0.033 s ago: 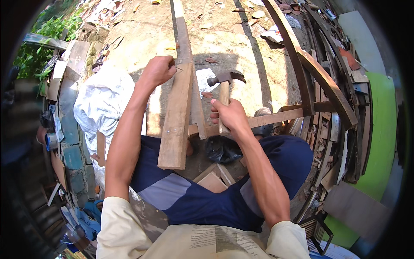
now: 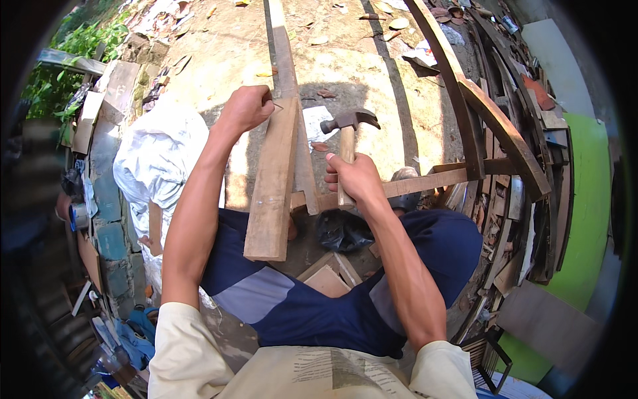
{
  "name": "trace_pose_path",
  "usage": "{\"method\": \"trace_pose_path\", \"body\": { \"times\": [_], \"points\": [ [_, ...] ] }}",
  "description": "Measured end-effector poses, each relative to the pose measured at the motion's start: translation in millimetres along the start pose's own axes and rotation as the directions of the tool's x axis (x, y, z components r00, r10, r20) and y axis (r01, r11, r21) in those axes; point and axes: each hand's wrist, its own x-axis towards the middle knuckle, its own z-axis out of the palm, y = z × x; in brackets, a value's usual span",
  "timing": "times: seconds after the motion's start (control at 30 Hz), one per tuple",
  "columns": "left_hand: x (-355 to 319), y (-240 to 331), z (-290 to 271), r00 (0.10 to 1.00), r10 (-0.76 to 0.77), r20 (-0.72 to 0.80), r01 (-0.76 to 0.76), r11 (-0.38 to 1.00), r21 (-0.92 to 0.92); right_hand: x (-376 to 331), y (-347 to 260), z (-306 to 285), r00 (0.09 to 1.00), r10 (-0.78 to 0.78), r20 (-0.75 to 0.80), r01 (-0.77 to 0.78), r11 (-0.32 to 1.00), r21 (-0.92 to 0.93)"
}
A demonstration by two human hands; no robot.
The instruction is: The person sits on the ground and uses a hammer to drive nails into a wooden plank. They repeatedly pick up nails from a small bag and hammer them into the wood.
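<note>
My right hand (image 2: 359,179) is wrapped round the wooden handle of a claw hammer (image 2: 347,136). Its dark head is raised, with the claw pointing right. My left hand (image 2: 248,106) is closed in a pinch at the far end of a thick wooden block (image 2: 272,193). A thin nail (image 2: 278,107) shows at the fingertips, above the block's far end; how far it enters the wood I cannot tell. The block lies lengthwise in front of me, against a long narrow wooden strip (image 2: 304,156) that runs away over the ground.
A wooden crosspiece (image 2: 425,181) joins upright dark beams (image 2: 473,133) at right. Beyond lies piled scrap wood (image 2: 495,219). White cloth (image 2: 163,149) is bunched at left by a block wall (image 2: 111,243). A black plastic bag (image 2: 342,229) sits between my legs.
</note>
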Motion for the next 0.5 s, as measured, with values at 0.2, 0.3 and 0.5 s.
{"method": "trace_pose_path", "body": {
  "times": [0.2, 0.3, 0.5],
  "points": [
    [5.7, -3.1, 10.9, 1.000, -0.026, -0.012, 0.024, 0.986, -0.168, -7.3, -8.7, 2.3, 1.000, 0.008, -0.005, -0.008, 1.000, 0.027],
    [8.9, -1.3, 19.6, 0.998, -0.045, -0.050, 0.031, 0.963, -0.266, -8.0, -11.2, 0.6, 1.000, -0.003, 0.004, 0.003, 1.000, 0.020],
    [9.0, -11.6, 42.3, 0.988, -0.152, -0.012, 0.122, 0.837, -0.534, -7.3, -11.1, 3.8, 0.999, -0.012, 0.029, 0.011, 1.000, 0.008]
  ]
}}
